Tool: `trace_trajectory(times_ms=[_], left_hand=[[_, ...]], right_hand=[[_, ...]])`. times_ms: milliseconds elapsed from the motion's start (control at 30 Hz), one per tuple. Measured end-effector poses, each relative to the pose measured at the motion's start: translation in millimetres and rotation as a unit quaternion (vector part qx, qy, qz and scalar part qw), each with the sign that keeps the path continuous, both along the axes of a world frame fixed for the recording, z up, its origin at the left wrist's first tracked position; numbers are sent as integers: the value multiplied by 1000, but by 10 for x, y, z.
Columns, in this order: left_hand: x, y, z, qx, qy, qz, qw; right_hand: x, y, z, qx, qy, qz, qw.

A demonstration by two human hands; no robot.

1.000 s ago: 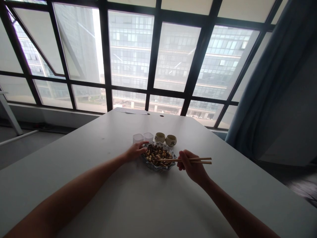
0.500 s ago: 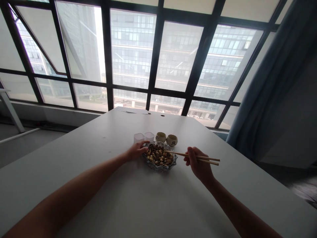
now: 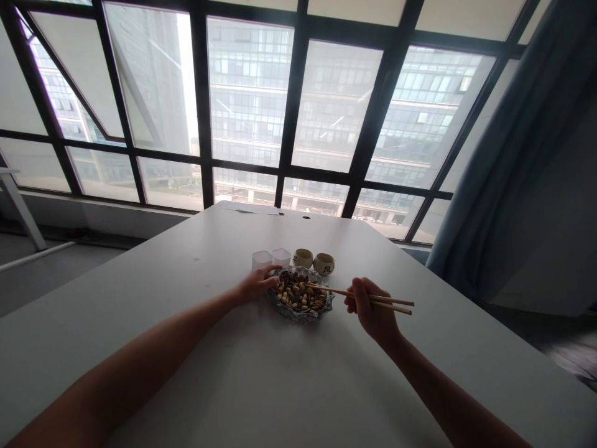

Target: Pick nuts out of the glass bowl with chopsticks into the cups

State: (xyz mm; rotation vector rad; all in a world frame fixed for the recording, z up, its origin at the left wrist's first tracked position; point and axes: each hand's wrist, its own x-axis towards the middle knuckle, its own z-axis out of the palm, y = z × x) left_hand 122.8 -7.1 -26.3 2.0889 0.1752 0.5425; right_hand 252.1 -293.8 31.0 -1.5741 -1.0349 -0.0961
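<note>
The head camera looks forward and down across the table [image 3: 280,379] toward windows [image 3: 249,93].

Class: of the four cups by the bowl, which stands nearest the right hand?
The rightmost yellowish cup; its yellowish twin and both translucent cups stand farther left.

Left hand [image 3: 255,285] loosely spread, right hand [image 3: 377,318] curled
</note>
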Motion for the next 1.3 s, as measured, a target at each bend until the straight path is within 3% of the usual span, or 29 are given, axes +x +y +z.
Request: trace_trajectory(times_ms=[233,467,567,667,767,833,1300], left_hand=[[7,2,-4,5,4,0,1000],[-7,-15,14,8,4,1,1000],[-9,-20,22,7,-3,5,1000],[-10,-20,22,4,-6,6,1000],[-12,-17,16,2,-3,5,1000],[-15,-12,14,-3,-5,3,1000],[5,12,-15,10,-7,8,1000]], right_hand=[[95,-95,27,-14,-120,-12,993],[103,-127,55,-74,-194,23,978],[94,-114,47,-44,-140,23,989],[82,-72,54,24,0,-9,1000],[89,-22,76,98,152,-31,983],[111,0,82,123,202,-22,971],[159,-22,112,131,281,-6,951]])
